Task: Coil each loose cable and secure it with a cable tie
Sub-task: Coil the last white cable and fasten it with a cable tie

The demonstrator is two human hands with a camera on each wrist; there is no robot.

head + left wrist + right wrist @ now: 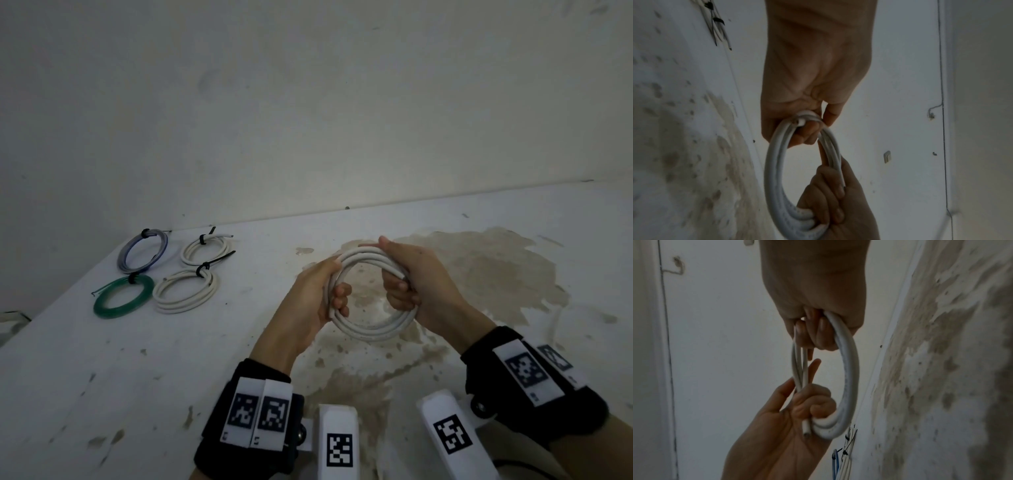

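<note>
A white cable [370,330] is wound into a coil of a few loops and held up above the table between both hands. My left hand [337,298] grips the coil's left side, fingers curled through the ring. My right hand [400,291] grips the right side, thumb on top. In the left wrist view the left hand [809,129] closes on the coil [774,162] with one cut cable end by its fingers. In the right wrist view the right hand [813,332] clasps the coil [851,369]. The other cable end [806,430] sticks out below the left hand [807,405].
Several finished coils with black ties lie at the table's far left: a blue-grey coil [143,251], a small white coil [205,250], a green coil [123,298] and a larger white coil [185,291]. The white table [171,377] has a brown stain and meets a wall behind.
</note>
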